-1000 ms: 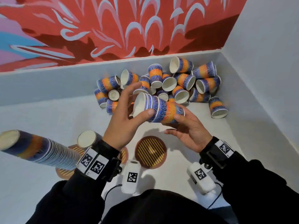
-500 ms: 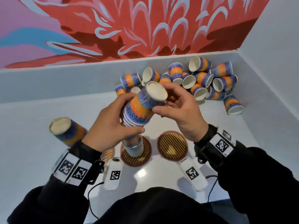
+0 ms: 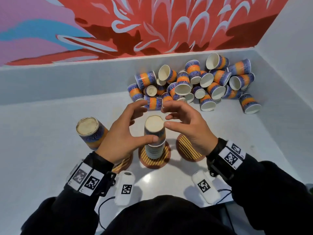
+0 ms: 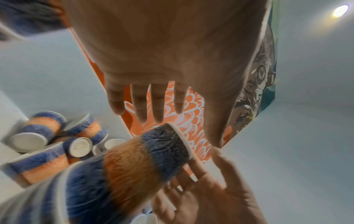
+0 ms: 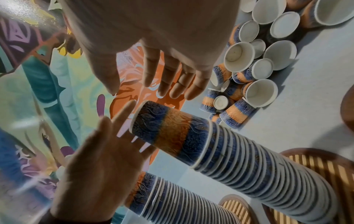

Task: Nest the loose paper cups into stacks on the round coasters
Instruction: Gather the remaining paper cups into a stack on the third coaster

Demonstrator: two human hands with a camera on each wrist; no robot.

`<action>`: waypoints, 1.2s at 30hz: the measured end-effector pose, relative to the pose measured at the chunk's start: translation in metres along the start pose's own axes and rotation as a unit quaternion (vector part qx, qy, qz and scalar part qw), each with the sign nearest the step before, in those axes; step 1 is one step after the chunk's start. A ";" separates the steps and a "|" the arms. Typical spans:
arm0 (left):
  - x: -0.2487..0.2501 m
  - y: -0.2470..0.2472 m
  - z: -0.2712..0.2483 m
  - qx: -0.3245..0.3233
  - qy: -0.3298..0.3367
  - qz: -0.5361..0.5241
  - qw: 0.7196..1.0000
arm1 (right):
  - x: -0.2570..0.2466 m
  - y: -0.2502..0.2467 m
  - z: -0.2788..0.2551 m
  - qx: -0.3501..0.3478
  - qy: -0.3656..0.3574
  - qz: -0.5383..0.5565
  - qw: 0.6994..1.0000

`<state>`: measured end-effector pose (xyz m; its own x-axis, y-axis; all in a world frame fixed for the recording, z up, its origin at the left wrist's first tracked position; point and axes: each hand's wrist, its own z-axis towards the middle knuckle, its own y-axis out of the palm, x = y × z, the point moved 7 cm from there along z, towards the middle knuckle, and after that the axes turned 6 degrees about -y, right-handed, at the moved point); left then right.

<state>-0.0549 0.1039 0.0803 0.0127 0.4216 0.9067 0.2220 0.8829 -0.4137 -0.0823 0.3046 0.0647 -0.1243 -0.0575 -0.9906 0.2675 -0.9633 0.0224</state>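
A tall stack of nested blue-and-orange paper cups (image 3: 155, 136) stands upside down on the middle round coaster (image 3: 153, 162). My left hand (image 3: 140, 122) is spread beside it, thumb resting on its side. My right hand (image 3: 171, 116) hovers on the other side, fingers loosely bent, thumb tip near the top cup's rim. Neither hand grips anything. In the right wrist view the stack (image 5: 220, 151) rises between my right hand (image 5: 162, 78) and my left hand (image 5: 99, 166). The left wrist view shows the top cup (image 4: 153, 151) below my straight left fingers (image 4: 149, 103).
A second tall stack (image 3: 89, 131) leans on the left coaster (image 3: 122, 164). The right coaster (image 3: 188, 150) carries no cups. Several loose cups (image 3: 194, 83) lie piled in the back right corner against the wall. Two white tagged devices (image 3: 125, 189) with cables lie near me.
The short nested bundle I held sideways in both hands has been turned upside down and set onto the middle stack. Both hands have let go and spread beside it.
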 end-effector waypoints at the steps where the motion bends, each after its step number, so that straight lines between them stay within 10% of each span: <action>1: 0.007 -0.002 0.001 0.016 0.012 -0.006 1.000 | 0.001 -0.003 0.000 0.007 0.003 0.002 1.000; 14: 0.166 0.081 0.052 0.112 0.262 -0.006 0.959 | 0.012 -0.114 0.002 0.162 0.024 -0.030 0.986; 20: 0.121 0.177 0.121 0.072 0.201 0.083 0.974 | 0.083 -0.227 -0.010 0.277 0.068 -0.154 0.946; 26: 0.023 0.251 0.188 -0.027 0.005 0.182 0.983 | 0.145 -0.357 -0.041 0.428 0.139 -0.348 0.823; 36: -0.032 0.306 0.265 -0.068 -0.069 0.389 0.916 | 0.206 -0.411 0.003 0.410 0.142 -0.321 0.842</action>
<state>-0.2457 0.4153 -0.0976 0.0974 0.9428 0.3188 0.3170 0.2742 -0.9079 -0.2207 0.6880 -0.1486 0.2735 0.4967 -0.8237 -0.5311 -0.6360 -0.5599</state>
